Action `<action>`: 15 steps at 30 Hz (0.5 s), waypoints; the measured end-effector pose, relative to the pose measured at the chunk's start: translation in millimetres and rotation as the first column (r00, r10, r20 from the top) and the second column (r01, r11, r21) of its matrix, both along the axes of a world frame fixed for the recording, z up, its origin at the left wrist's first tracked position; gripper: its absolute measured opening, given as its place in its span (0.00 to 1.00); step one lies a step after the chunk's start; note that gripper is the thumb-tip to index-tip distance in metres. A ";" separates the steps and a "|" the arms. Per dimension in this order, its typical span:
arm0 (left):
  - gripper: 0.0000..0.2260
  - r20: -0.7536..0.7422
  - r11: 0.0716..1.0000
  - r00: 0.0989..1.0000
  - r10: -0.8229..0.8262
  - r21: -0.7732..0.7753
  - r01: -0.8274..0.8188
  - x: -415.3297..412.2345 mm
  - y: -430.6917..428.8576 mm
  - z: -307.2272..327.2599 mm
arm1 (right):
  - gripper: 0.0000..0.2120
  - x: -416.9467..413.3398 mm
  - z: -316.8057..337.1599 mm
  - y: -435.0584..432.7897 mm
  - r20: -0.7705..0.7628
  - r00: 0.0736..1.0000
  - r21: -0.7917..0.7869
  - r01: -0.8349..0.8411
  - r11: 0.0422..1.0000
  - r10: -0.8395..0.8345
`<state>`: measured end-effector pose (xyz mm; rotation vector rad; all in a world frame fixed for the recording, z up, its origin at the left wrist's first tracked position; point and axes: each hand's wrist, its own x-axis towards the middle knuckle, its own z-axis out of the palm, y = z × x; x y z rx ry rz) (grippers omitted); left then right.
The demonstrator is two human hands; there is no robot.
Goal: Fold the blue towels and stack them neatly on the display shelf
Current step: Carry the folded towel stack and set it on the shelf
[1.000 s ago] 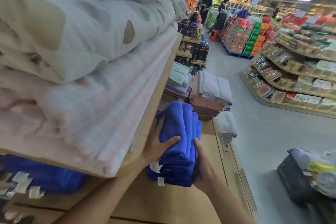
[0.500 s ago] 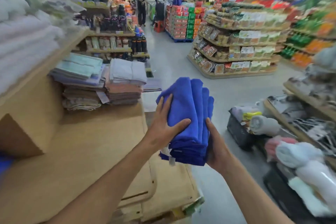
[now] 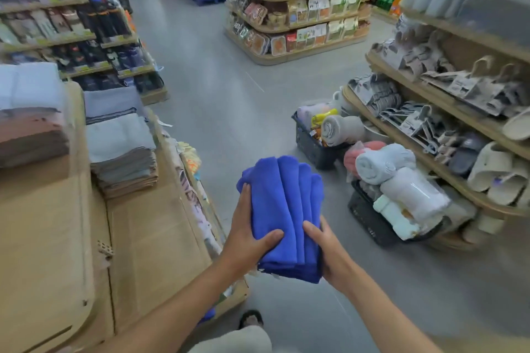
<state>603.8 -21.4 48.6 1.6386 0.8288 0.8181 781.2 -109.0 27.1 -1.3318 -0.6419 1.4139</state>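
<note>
**Left hand point(image 3: 246, 235) and right hand point(image 3: 329, 252) clamp the blue towels point(image 3: 282, 203): carry them square**

You hold the folded bundle between both palms at the lower centre of the frame. It is in the air above the grey floor, just right of the display shelf point(image 3: 137, 238), whose cardboard-covered top fills the lower left. Each thumb curls over the near end of the bundle, and your left fingers run along its flank. Your right fingers are hidden behind the cloth. The folds stand side by side and fan apart at the far end, where nothing squeezes them.

Your best course is probably even pressure from both sides, so no inner fold slides out. Bring the bundle over the bare cardboard in front of the grey and brown towel stack point(image 3: 123, 160) at left centre. Turn it so the folds lie flat on one another, and set it down with its edges parallel to that stack. Draw your hands out sideways rather than upward, or the top layers may lift and skew.
</note>
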 end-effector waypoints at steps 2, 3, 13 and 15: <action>0.47 -0.009 0.999 1.000 0.021 -0.047 -0.021 13.4 3.2 -18.8 | 0.39 14.1 -16.6 4.9 -0.007 1.000 -0.042 0.010 0.999 -0.011; 0.47 -0.012 0.997 1.000 0.029 -0.065 -0.030 19.8 6.7 -27.0 | 0.39 21.8 -23.5 9.4 -0.008 1.000 -0.058 0.011 0.998 -0.012; 0.50 0.012 0.992 0.999 0.035 -0.125 -0.033 105.6 144.0 -63.3 | 0.37 113.2 -48.8 144.6 0.020 1.000 -0.147 -0.010 0.989 0.013; 0.50 0.012 0.993 0.999 0.037 -0.111 -0.035 122.6 182.7 -63.1 | 0.37 131.4 -42.5 184.9 0.032 0.999 -0.138 -0.011 0.990 0.016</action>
